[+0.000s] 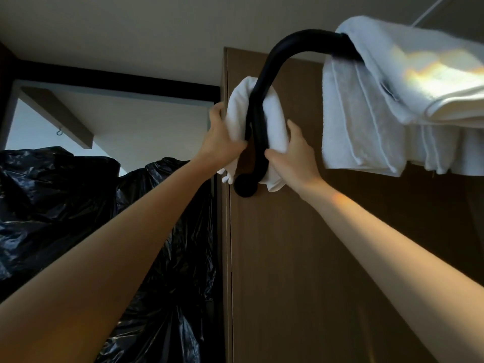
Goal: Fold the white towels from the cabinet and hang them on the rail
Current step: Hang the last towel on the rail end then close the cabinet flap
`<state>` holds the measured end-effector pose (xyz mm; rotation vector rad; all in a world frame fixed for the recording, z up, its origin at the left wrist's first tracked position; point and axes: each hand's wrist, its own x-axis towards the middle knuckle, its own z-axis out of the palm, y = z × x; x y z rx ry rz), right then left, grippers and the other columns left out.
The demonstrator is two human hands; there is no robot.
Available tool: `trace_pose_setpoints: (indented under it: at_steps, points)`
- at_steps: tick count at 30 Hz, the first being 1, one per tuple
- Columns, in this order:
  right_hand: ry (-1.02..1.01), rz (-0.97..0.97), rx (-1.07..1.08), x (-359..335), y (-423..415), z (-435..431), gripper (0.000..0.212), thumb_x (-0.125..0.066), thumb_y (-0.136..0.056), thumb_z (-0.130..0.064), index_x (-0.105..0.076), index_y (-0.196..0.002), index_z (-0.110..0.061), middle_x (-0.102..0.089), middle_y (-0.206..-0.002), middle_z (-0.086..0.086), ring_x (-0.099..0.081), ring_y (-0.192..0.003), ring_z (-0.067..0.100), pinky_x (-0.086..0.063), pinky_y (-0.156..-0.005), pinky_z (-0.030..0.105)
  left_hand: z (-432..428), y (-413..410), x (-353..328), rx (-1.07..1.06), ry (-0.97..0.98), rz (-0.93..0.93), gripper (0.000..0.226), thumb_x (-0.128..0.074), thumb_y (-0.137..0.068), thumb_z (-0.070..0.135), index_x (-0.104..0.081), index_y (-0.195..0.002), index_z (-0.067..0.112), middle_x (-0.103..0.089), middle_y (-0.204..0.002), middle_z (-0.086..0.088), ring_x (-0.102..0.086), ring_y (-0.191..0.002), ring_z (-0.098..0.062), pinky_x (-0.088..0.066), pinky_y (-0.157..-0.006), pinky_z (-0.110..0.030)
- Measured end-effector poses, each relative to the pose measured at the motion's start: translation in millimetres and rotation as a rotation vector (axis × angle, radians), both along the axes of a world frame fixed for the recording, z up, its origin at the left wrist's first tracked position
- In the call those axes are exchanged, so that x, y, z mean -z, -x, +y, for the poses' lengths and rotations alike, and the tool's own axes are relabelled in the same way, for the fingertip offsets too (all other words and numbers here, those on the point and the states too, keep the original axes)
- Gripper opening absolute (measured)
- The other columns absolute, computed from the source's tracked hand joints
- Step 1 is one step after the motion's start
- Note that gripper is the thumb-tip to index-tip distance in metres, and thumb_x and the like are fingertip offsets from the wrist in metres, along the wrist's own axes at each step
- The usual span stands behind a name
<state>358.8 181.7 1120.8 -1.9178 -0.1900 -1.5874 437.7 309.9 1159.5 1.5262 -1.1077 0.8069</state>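
**Small towel at the rail's bend: slip risk**

A small towel [273,113], white and bunched, is held at frame centre, just behind the down-curving end of the black rail [288,41]. It is gripped on both sides. The left hand [222,138] is wrapped round its left edge w/ fingers curled behind. The right hand [293,150] is closed on its lower right part, thumb laid across the front. Whether the towel is already looped over the rail or only held behind it can't be told, as the rail crosses in front.

Likely trouble from here:

- The towel is at the steep, curved part of the rail, not the level stretch at upper right. If it is let go here, it would prob. slide down toward the round end piece against the wooden panel [288,258], or drop off altogether.
- The fold looks loose, w/ a corner hanging out at the bottom left. If only one side is released, the layers could be pulled apart and the fold lost.
- The hung towels [366,113] at upper right are draped close by. If the small towel is pushed along the rail toward them, they could be shoved, bunched or dragged off.
- The reach is overhead w/ both arms stretched, so grip and aim are prob. weaker than usual.

Black bags [52,205] are piled at lower left.
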Motion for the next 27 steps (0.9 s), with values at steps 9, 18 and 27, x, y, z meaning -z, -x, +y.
trace_pose_setpoints:
  at_steps: [9,18,27]
  points:
    - [0.024,0.034,0.134,-16,-7,-7,0.051,-0.040,-0.101,-0.007,-0.031,-0.150,-0.018,-0.045,-0.144,0.005,-0.045,-0.130,0.024,-0.043,-0.062,0.003,-8,-12,24,-0.118,-0.071,-0.088,0.076,-0.037,-0.090,-0.005,-0.015,-0.153,0.030,-0.053,-0.131,-0.014,-0.056,-0.109,-0.026,-0.047,-0.083,-0.029]
    - [0.018,0.097,-0.107,-8,1,2,0.049,-0.041,-0.097,-0.009,-0.041,-0.142,-0.028,-0.059,-0.116,-0.008,-0.056,-0.110,0.012,-0.044,-0.091,0.025,-19,7,23,0.102,-0.160,-0.012,0.070,-0.046,-0.096,0.016,-0.008,-0.153,0.026,-0.053,-0.127,-0.005,-0.055,-0.109,-0.019,-0.047,-0.080,-0.027]
    - [-0.106,0.115,-0.193,-33,0,4,0.026,-0.052,-0.097,-0.026,-0.033,-0.113,-0.017,-0.053,-0.099,-0.001,-0.057,-0.085,0.011,-0.044,-0.064,0.024,-21,-15,-16,0.257,0.181,0.163,0.007,-0.037,-0.100,0.035,-0.041,-0.105,0.031,-0.044,-0.135,-0.010,-0.051,-0.093,-0.011,-0.047,-0.078,-0.029]
